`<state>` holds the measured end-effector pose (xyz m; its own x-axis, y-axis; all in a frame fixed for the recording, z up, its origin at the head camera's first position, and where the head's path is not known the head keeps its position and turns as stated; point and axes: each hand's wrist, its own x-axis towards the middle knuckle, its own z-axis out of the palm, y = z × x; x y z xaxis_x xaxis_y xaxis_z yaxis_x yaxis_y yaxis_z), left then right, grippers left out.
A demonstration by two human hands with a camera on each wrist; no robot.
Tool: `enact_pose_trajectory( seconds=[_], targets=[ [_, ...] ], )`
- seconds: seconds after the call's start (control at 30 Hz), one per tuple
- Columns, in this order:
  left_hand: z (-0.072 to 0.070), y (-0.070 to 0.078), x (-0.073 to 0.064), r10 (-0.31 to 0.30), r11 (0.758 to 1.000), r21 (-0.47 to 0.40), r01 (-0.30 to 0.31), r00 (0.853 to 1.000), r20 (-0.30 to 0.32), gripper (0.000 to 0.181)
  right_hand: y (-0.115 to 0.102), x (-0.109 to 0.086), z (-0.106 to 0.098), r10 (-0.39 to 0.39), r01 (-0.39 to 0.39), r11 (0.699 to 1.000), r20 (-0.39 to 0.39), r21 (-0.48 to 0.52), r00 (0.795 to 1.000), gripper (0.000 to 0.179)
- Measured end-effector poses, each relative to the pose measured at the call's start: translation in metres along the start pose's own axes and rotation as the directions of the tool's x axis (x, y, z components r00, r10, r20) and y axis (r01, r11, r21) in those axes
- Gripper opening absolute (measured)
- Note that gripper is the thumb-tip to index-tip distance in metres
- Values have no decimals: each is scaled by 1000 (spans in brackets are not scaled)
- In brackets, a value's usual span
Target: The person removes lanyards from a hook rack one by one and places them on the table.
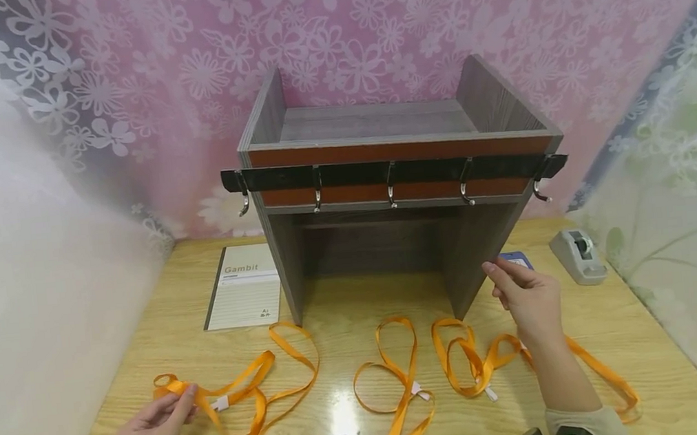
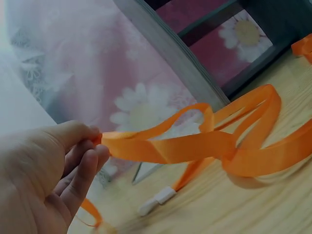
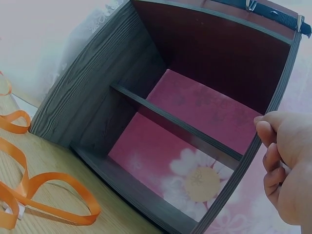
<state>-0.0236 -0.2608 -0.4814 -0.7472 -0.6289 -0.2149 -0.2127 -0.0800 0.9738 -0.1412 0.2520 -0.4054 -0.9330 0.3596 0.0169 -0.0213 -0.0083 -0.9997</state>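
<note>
My left hand [image 1: 152,431] pinches an orange lanyard [image 2: 170,146] between thumb and fingertips at the front left. Its ribbon runs rightward in loops, with a white clip [image 2: 158,200] hanging below in the left wrist view. A grey wooden shelf unit [image 1: 285,271] stands mid-table, bearing a black rail [image 1: 351,174] with several metal hooks. At the unit's right side panel [image 3: 243,161] is my right hand [image 1: 532,298], fingers bent and thumb tip by the front edge. Whether it grips that edge is unclear. More orange lanyards [image 1: 403,378] lie in loose loops before the unit.
A notebook [image 1: 243,289] marked Gambit lies left of the unit. Partly behind my right hand is a blue-edged card [image 1: 516,258]. A grey tape dispenser [image 1: 578,256] stands at the far right. Flowered cloth [image 1: 338,32] hangs behind the table.
</note>
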Motion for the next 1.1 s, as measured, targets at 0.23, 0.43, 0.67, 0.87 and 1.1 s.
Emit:
enact_pose_trajectory(
  seconds=[0.23,0.43,0.67,0.87,1.1],
  targets=[
    [4,-17,4,-128,981,149,121,991,34,28,-1,3,1,-16,16,1000,19,-8,1000,26],
    [3,-27,6,-166,931,342,129,983,80,59,-2,4,7,-96,94,987,-11,-129,995,37],
    [10,-30,8,-157,882,462,92,982,105,62,-2,5,6,-146,135,977,-61,-163,987,34],
    [12,-25,10,-78,848,530,22,993,84,55,1,5,7,-124,115,989,-93,-95,988,27],
    [9,-22,10,-3,732,678,-75,994,113,48,4,4,9,-143,134,986,-88,-100,986,28]
  ],
)
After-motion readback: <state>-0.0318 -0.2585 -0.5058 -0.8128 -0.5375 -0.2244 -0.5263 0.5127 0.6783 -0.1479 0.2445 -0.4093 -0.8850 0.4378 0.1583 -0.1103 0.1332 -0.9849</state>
